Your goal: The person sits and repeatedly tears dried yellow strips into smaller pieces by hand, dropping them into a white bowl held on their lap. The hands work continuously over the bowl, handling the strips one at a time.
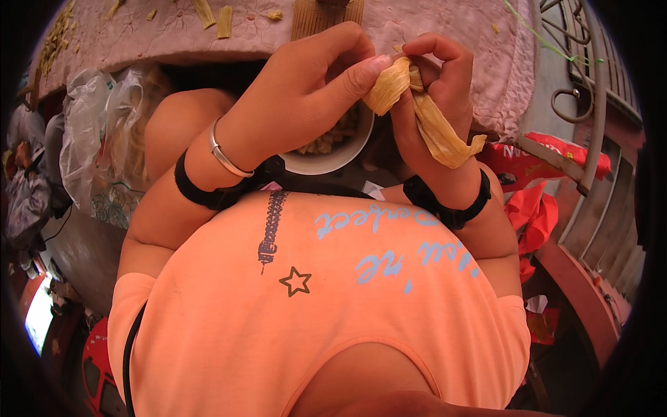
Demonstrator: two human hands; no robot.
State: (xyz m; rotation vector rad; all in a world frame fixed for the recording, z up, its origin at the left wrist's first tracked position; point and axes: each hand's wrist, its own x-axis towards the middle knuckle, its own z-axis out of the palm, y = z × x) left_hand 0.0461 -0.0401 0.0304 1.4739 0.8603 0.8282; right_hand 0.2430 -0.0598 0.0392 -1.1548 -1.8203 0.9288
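Note:
My left hand (307,91) pinches one end of a pale yellow, fibrous dried strip (437,130) between thumb and fingers. My right hand (451,78) grips the same strip, its fingers curled around a folded part. The strip's loose tail hangs over my right wrist. Below the hands, a white bowl (333,169) sits at my lap, holding several small yellowish pieces (331,140). My left forearm and hand hide part of the bowl. What exactly the strip is made of, I cannot tell.
A pink quilted cloth (417,18) covers the table, with dried yellow pieces (224,22) scattered on it. A grooved brown wooden piece (307,21) lies at the top. Left stands a clear plastic bag (86,135); right are a metal frame (596,104) and red packaging (531,208).

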